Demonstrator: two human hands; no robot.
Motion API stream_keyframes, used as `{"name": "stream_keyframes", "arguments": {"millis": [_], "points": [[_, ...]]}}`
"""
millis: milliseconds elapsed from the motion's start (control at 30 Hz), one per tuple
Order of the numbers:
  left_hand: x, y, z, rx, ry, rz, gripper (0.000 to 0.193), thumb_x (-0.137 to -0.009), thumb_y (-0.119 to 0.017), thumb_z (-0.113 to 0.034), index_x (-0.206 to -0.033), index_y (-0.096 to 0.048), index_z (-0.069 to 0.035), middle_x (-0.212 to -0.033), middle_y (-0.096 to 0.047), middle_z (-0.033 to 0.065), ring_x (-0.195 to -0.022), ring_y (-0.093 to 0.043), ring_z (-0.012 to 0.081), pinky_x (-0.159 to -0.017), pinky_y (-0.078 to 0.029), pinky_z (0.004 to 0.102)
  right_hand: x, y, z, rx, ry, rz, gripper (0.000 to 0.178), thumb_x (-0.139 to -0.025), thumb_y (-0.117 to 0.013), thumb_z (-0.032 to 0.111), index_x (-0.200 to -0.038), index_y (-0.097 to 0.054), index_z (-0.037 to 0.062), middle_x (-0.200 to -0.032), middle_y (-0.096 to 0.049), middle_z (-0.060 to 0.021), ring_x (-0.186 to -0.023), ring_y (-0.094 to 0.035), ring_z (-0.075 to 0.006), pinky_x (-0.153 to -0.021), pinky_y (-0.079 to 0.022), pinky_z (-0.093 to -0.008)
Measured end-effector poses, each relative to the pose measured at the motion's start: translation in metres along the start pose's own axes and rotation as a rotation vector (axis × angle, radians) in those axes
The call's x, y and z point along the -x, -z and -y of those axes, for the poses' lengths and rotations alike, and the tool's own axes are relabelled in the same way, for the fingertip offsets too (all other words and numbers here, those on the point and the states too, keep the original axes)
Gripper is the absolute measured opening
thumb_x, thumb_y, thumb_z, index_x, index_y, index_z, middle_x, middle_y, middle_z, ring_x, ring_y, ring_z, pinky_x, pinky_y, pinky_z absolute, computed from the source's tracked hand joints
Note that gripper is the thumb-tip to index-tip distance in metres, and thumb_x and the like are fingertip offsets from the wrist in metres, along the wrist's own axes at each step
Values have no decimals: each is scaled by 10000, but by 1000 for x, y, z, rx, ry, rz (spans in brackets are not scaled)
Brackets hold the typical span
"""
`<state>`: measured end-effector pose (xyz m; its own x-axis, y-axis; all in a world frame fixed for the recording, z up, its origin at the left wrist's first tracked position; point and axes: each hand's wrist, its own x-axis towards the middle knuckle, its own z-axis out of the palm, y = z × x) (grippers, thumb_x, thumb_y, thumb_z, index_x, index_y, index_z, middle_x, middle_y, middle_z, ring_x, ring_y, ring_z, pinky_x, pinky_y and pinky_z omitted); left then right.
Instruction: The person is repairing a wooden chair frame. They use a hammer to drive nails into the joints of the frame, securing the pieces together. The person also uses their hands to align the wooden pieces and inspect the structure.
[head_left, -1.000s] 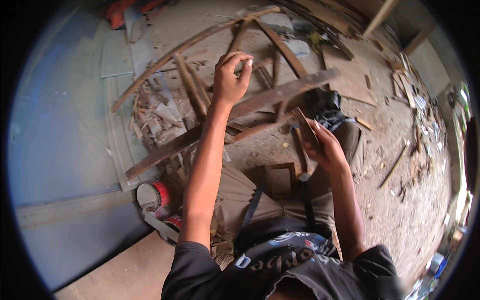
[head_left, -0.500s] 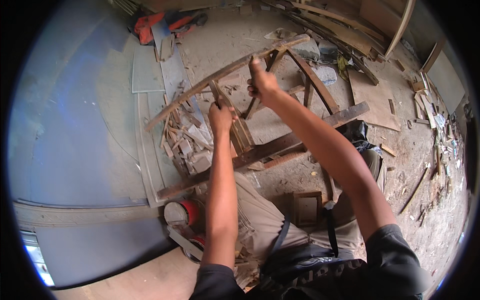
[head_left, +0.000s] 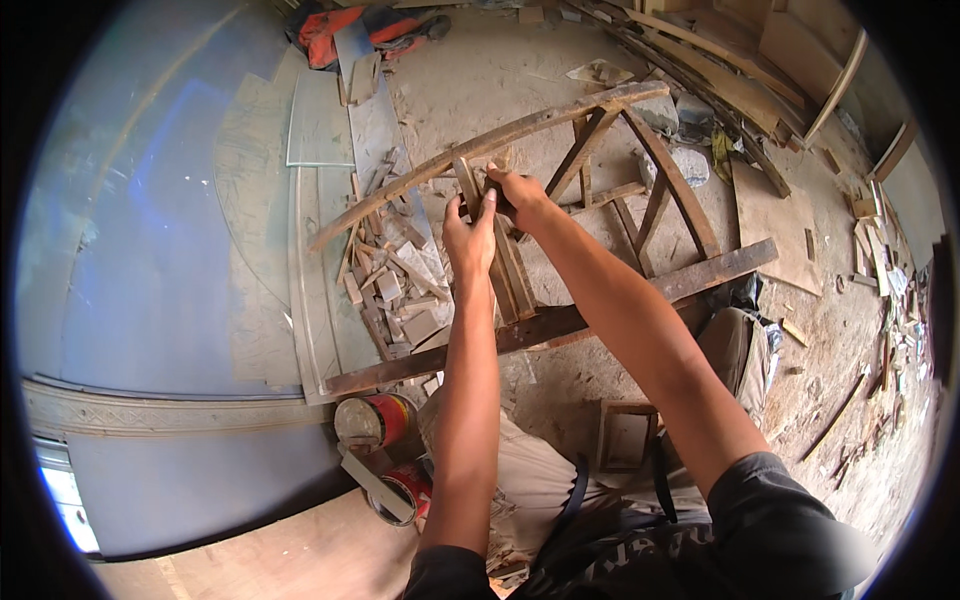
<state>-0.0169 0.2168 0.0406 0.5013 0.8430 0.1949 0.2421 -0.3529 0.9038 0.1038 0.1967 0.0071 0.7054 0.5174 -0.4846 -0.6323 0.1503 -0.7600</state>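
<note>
A wooden frame lies across in front of me, with a long far rail (head_left: 420, 170), a thick dark near rail (head_left: 550, 327) and several crosspieces between them. My left hand (head_left: 470, 238) is closed round the upper part of a wooden slat (head_left: 514, 275) that runs toward the near rail, its thumb pointing up along the wood. Right beside it, my right hand (head_left: 521, 203) is closed at the same slat, the two hands touching or nearly so. Fingers hide what lies between them. Farther right, slanted wooden braces (head_left: 672, 180) join the rails.
Wood offcuts (head_left: 405, 275) lie heaped left of the frame. Glass sheets (head_left: 320, 125) and a large bluish panel (head_left: 160, 230) cover the left side. Two paint cans (head_left: 385, 418) stand by my left forearm. A small wooden frame (head_left: 626, 435) sits between my legs; boards (head_left: 700, 65) are stacked far right.
My right hand has come away from near the far rail, moving down and left to meet my left hand at the slat. The view has shifted slightly.
</note>
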Motion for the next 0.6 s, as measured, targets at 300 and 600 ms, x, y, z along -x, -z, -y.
{"name": "stream_keyframes", "arguments": {"millis": [300,600], "points": [[2,3,-1,34,81,25,509,-784,-747,-203,-1197,-562,29,-1046,-670,204,-946,-649,290,-845,-475,371,21,-6,8,113,42,-69,420,-806,-782,304,-986,-688,-63,-946,-685,-131,-792,-648,-214,-710,-510,-332],[-4,-1,3,54,110,95,641,-805,-751,-235,-1329,-473,7,-1068,-673,156,-922,-637,195,-814,-481,324,9,-5,1,132,134,-35,353,-841,-750,315,-854,-684,-31,-784,-660,-85,-599,-535,-166,-605,-449,-339]]}}
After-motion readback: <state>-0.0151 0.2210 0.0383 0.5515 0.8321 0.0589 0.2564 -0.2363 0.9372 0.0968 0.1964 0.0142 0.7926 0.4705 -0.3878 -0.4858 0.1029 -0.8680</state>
